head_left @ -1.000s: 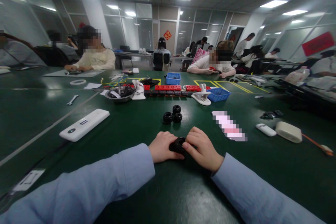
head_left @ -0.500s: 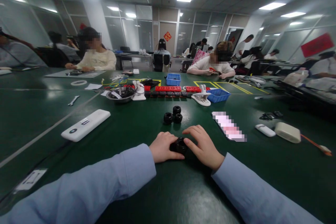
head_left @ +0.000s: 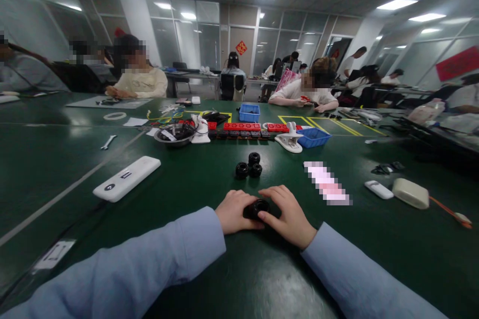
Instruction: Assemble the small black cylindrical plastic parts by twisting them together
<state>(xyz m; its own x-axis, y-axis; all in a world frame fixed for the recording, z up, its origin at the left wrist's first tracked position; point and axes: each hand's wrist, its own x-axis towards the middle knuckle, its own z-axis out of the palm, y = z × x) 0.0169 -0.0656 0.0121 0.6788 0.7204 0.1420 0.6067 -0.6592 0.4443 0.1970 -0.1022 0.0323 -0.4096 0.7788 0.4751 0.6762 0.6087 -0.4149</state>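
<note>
A small black tyre [head_left: 261, 205] with a round hole on top is between my hands, low over the green table [head_left: 247, 279]. My left hand [head_left: 235, 212] grips it from the left, thumb in front and fingers behind. On the other side, my right hand [head_left: 291, 214] closes on it, its thumb at the hole's rim and its fingers curved around the far side. Its right part is dark and partly hidden by my fingers. Just beyond my hands, three similar black tyres [head_left: 241, 170] stand close together.
A white power bank-like device [head_left: 127, 178] with a cable lies left, near a wrench [head_left: 108, 142]. A phone [head_left: 325, 182] rests right. Farther back are a metal bowl [head_left: 174, 142], red blocks [head_left: 243, 126], white clips [head_left: 290, 138] and blue bins [head_left: 314, 137]. Co-workers sit across the table.
My right hand has drawn in against the tyre, with its fingers lower and its thumb now at the hole's rim. My left hand keeps its grip. The view has shifted slightly.
</note>
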